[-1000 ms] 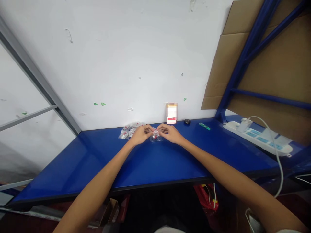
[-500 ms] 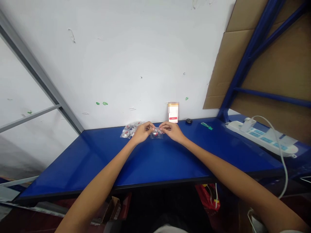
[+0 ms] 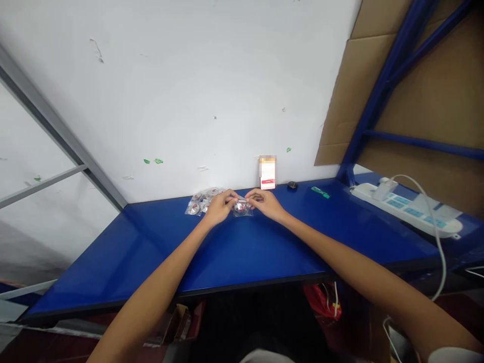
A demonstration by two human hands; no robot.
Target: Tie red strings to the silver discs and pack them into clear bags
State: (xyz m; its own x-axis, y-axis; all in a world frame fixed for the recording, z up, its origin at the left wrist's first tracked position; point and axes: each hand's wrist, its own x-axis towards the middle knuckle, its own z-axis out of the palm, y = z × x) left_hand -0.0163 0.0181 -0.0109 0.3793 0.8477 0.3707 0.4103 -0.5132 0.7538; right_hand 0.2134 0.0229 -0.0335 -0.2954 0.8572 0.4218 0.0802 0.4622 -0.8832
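Between my hands is a small clear plastic bag [image 3: 242, 208] with a round, shiny silver-and-red item inside. My left hand [image 3: 222, 205] pinches the bag's upper left corner, thumb against fingertips. At the upper right corner, my right hand [image 3: 263, 202] pinches the same bag. The bag is held just over the blue table [image 3: 242, 247], or resting on it; I cannot tell which. Left of my left hand lies a pile of similar clear bags [image 3: 195, 206] with round silver-and-red items, partly hidden by that hand.
A phone [image 3: 268, 174] leans upright against the white wall behind my right hand. Right of it lie a small black object [image 3: 292, 185] and a green item [image 3: 320, 192]. A white power strip [image 3: 408, 209] with a cable sits at the table's right end, by a blue metal frame [image 3: 372, 108].
Both hands keep their pinch on the bag, with the fingers slightly shifted along its top edge. The whole view has moved a little.
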